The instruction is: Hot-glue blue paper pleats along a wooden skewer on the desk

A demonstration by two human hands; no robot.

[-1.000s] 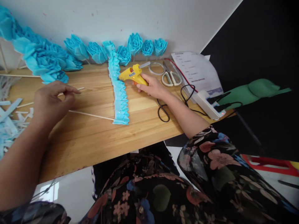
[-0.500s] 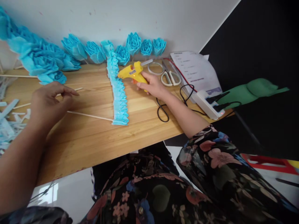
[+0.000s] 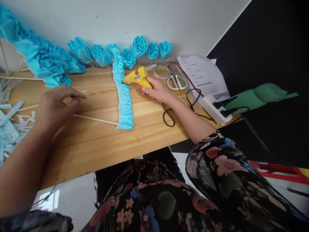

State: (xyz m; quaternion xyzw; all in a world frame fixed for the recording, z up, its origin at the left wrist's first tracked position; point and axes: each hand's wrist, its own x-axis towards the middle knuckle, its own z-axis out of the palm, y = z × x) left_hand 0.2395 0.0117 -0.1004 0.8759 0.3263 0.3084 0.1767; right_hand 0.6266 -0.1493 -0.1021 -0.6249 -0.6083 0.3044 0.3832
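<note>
My right hand (image 3: 158, 90) grips the handle of a yellow glue gun (image 3: 135, 77), its nozzle pointing left at a long strip of folded blue paper (image 3: 123, 93) that lies across the wooden table (image 3: 96, 141). My left hand (image 3: 56, 104) rests on the table with fingers curled together over the left end of a thin wooden stick (image 3: 96, 119). The stick's other end reaches the strip's near end.
Blue paper flowers (image 3: 140, 48) line the wall at the back. Paper scraps (image 3: 9, 125) lie at the left edge. Behind my right hand are a tape roll (image 3: 161, 71), scissors (image 3: 177, 80), papers (image 3: 202, 74), a black cord (image 3: 169, 116) and a white power strip (image 3: 214, 108).
Almost nothing has moved; the glue gun dipped slightly and both hands stay where they were.
</note>
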